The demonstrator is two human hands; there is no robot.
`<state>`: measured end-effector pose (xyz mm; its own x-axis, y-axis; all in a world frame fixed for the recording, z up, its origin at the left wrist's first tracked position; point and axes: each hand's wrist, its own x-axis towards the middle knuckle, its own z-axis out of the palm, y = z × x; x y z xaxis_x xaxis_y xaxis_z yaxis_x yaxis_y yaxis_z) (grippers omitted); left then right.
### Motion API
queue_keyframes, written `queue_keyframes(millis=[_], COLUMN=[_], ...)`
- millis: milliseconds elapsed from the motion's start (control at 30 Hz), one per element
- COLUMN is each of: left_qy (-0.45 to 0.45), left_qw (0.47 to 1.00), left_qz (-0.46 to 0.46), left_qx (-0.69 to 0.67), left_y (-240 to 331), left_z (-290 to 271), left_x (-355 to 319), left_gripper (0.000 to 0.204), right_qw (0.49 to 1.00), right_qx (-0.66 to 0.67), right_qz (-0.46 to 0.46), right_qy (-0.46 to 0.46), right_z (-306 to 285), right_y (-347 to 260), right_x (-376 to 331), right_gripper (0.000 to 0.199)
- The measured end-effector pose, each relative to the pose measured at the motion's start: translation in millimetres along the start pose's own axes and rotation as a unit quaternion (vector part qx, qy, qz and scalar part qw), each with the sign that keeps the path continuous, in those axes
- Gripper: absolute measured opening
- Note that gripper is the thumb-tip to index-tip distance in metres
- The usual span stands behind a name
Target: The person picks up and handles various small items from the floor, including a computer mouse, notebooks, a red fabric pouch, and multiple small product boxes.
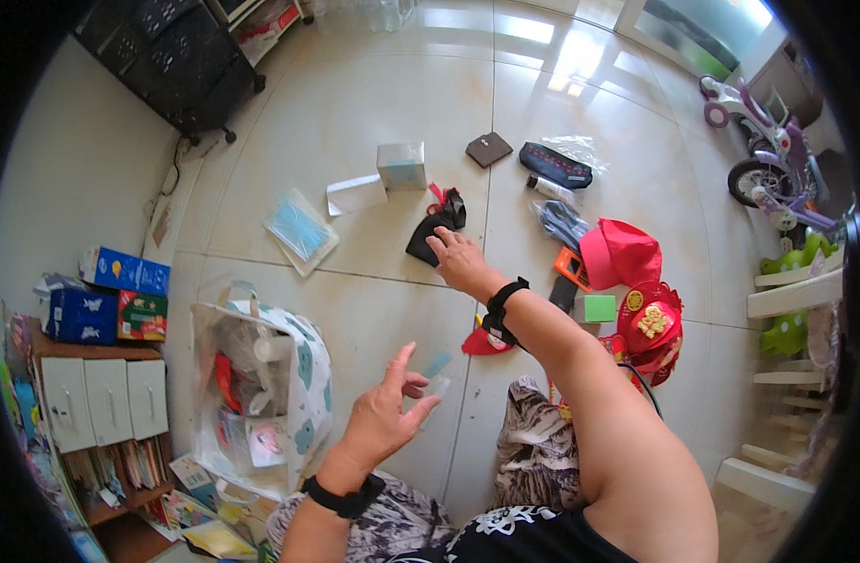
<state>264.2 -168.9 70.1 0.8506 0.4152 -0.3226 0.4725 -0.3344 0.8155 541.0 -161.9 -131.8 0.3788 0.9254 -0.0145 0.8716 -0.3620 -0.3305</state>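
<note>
My right hand (468, 266) reaches out over the floor with its fingers bent onto a small black drawstring pouch (424, 246). Red cord shows at the pouch's top, and the thumb is partly hidden. Nearer to me, my left hand (389, 413) is raised with fingers and thumb apart. A pale blue, see-through piece (437, 364) is just beyond its fingertips; I cannot tell whether they touch. Beyond the pouch stand a silver-white box (402, 166) and a white box (357, 195). A clear packet with blue contents (300, 231) lies to their left.
An open fabric storage bin (310, 375) stands at left beside a low bookshelf (97, 349). Right of my hands lie a red cap (621, 254), a green box (596, 308), red ornaments (651, 324), a dark case (555, 165) and a brown wallet (488, 149). A child's bike (773, 159) is far right.
</note>
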Motion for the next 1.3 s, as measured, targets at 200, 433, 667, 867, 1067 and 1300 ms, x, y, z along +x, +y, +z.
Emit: queue_keyframes(millis=[200, 433, 667, 867, 1067, 1300], left_qy=[0.014, 0.0, 0.049, 0.194, 0.183, 0.071], left_qw=[0.999, 0.998, 0.997, 0.978, 0.955, 0.905], left_qz=[-0.017, -0.028, -0.05, -0.028, -0.08, -0.116], left_qx=[-0.046, -0.057, -0.041, -0.065, -0.217, -0.403], left_y=[-19, -32, -58, -59, -56, -47], left_z=[-3, -9, -12, -10, -13, -13], left_x=[0, 10, 15, 24, 23, 20], left_gripper=[0.072, 0.067, 0.065, 0.074, 0.032, 0.049], right_qw=[0.976, 0.999, 0.59, 0.462, 0.681, 0.715], right_qx=[-0.198, 0.002, 0.781, 0.848, 0.714, 0.688], right_qz=[-0.087, -0.048, 0.161, 0.117, -0.025, 0.07], right_qy=[-0.018, -0.023, -0.125, -0.232, -0.157, -0.099], right_z=[26, 25, -45, -59, -67, -83], right_y=[-7, 13, -21, -65, -96, -98], right_x=[4, -14, -46, -64, -70, -78], right_gripper=[0.048, 0.025, 0.028, 0.03, 0.044, 0.02])
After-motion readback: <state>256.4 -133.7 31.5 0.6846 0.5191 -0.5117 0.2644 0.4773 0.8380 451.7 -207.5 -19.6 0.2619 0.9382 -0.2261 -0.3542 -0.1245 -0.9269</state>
